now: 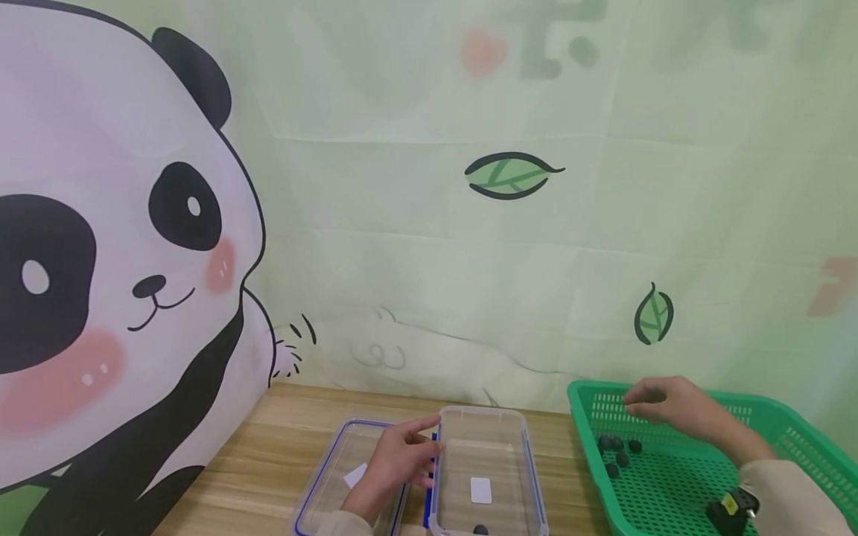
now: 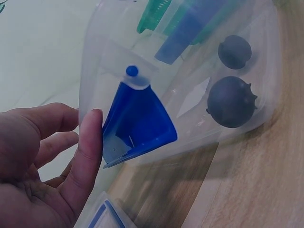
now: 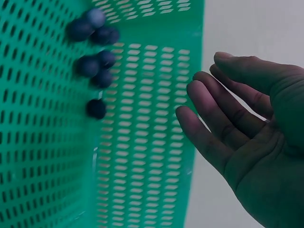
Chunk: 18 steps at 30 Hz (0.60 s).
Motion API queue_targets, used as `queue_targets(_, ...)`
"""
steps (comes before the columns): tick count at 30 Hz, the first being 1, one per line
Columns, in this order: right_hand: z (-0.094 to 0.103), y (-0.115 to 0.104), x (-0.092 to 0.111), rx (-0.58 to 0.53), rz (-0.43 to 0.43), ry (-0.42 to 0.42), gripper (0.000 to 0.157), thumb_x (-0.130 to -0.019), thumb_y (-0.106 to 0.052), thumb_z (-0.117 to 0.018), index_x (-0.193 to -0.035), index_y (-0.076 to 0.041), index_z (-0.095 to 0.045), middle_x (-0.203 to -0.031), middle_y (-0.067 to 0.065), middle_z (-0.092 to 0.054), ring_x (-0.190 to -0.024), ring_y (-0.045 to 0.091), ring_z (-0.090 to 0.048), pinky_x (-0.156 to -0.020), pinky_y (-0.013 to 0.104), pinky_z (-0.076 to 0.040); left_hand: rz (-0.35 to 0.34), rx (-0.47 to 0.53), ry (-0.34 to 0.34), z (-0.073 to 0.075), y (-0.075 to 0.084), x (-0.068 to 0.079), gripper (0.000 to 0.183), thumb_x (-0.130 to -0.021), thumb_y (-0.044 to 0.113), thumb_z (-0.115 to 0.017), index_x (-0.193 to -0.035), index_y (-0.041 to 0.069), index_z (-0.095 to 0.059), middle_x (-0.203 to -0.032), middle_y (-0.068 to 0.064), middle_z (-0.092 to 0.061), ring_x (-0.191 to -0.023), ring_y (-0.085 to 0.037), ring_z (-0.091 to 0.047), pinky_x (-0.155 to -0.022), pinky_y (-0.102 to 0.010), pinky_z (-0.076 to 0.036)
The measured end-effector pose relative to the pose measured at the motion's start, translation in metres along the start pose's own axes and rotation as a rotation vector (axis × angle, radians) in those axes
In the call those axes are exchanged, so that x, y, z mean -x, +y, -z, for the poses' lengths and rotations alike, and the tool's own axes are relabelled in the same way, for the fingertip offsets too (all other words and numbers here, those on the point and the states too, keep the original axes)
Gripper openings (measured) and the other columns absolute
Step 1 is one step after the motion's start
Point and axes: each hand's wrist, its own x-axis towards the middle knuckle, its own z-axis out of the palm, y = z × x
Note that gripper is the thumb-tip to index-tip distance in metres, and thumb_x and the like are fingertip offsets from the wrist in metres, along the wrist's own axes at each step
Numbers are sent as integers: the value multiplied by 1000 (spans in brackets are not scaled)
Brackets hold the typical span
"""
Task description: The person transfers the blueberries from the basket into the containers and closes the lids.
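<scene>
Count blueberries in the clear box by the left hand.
2 visible, left wrist view: one blueberry beside the white card, another blueberry just above it in frame; more may be hidden.

wood-grain tbl [image 1: 268, 447] w/ plastic box [image 1: 492, 458], blue-edged clear pc [image 1: 345, 447] & green basket [image 1: 657, 480] on it.

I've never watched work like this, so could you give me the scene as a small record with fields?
Surface: wooden table
Left grip: at the side of a clear container
Right grip: above a green basket, holding nothing visible
In container: two dark berries
In basket: several similar berries
Left of container: blue-rimmed clear piece
Backdrop: cartoon panda
</scene>
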Motion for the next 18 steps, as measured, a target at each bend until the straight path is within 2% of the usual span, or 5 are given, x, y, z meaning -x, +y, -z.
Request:
queue_targets(7,-3,19,-5,-54,-87,-28,25,-102,-13,-71,-116,8,-72,-110,17,-74,-101,34,-72,-83,46,-67,10,-6,10,0,-2,-1,57,-94,3,-77,-148,4,-60,-101,-10,-69,-71,-18,-66,-55,-29,-65)
queue_targets(18,-13,45,-8,-23,-92,-114,17,-98,-4,-69,-109,8,-72,-103,15,-74,-93,32,-71,-74,48,-66,4,-11,2,0,-2,-2,56,-95,3,-77,-148,3,-61,-102,-10,-69,-70,-17,-66,-54,-28,-64)
